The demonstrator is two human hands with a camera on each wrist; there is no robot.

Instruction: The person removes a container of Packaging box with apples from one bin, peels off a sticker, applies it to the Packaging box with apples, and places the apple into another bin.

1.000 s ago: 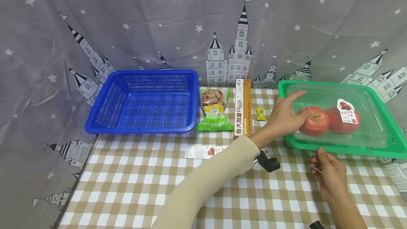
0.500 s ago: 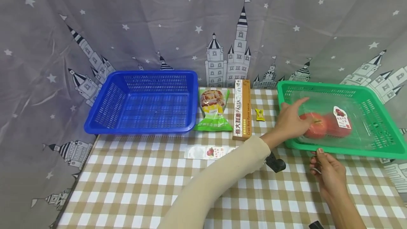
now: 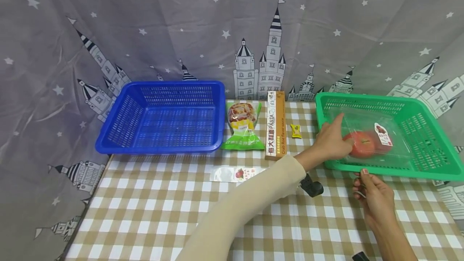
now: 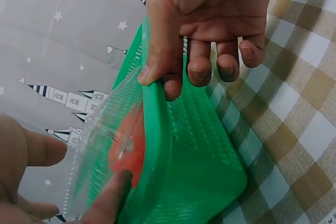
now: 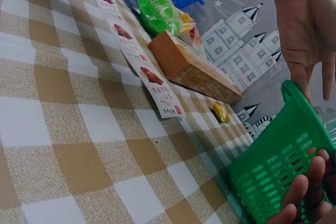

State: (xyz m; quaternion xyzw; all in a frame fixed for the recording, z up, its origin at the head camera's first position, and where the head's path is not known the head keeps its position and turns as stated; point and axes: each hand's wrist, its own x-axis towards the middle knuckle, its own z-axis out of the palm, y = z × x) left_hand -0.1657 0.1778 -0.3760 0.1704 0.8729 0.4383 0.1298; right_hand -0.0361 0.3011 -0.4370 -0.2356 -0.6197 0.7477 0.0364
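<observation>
At the right of the head view stands a green basket (image 3: 438,164). A clear plastic box (image 3: 400,148) lies inside it with red apples, one apple (image 3: 363,148) plain to see, another partly hidden under a white label (image 3: 383,134). My left hand (image 3: 331,144) rests on the box's left end, index finger and thumb spread and straight. In the left wrist view the thumb (image 4: 110,195) lies against the clear plastic beside the apple. My right hand (image 3: 377,196) pinches the basket's front rim between thumb and index finger; its other fingers (image 5: 310,187) hang loosely below the rim.
A blue basket (image 3: 105,148) stands at the back left. Between the baskets lie a green food packet (image 3: 243,140), a pasta box (image 3: 276,128) and a small yellow sachet (image 3: 296,131). A strip of printed labels (image 3: 235,174) lies in front on the checked cloth (image 3: 159,212). A patterned curtain hangs behind.
The plastic box with the apples has shifted left and settled lower in the green basket, baring more of its right side. My left hand has come slightly down; my right hand stays on the rim.
</observation>
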